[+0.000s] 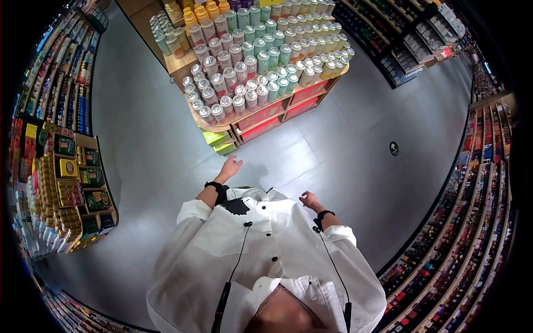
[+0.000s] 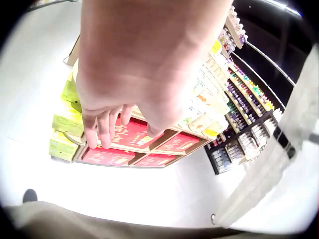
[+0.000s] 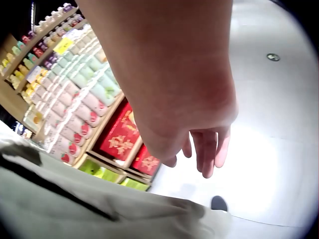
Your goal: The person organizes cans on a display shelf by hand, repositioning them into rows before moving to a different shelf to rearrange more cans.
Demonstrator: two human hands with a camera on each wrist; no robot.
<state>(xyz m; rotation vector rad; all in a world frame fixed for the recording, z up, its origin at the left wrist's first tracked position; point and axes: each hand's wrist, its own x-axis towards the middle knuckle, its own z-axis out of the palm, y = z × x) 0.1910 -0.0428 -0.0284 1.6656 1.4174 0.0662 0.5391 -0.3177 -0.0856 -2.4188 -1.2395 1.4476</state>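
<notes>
My left hand (image 1: 229, 168) hangs in front of my body with nothing in it, its fingers loosely bent. Ahead of it stands a display stand (image 1: 244, 119) bearing rows of drink cans (image 1: 240, 72) in pink, green and orange. The right hand (image 1: 309, 200) is low on the other side of my shirt, likewise holding nothing. In the left wrist view, the fingers overlap red boxes (image 2: 107, 156) in the stand's lower shelves. Loose, downward fingers also show in the right wrist view, beside a red box (image 3: 119, 139).
Green boxes (image 1: 225, 149) sit on the floor at the stand's near left corner. Long stocked shelves (image 1: 444, 238) curve along the right. At the left is another display with yellow and green packs (image 1: 69, 168). A round dark floor sticker (image 1: 393, 148) lies on the grey floor (image 1: 355, 139).
</notes>
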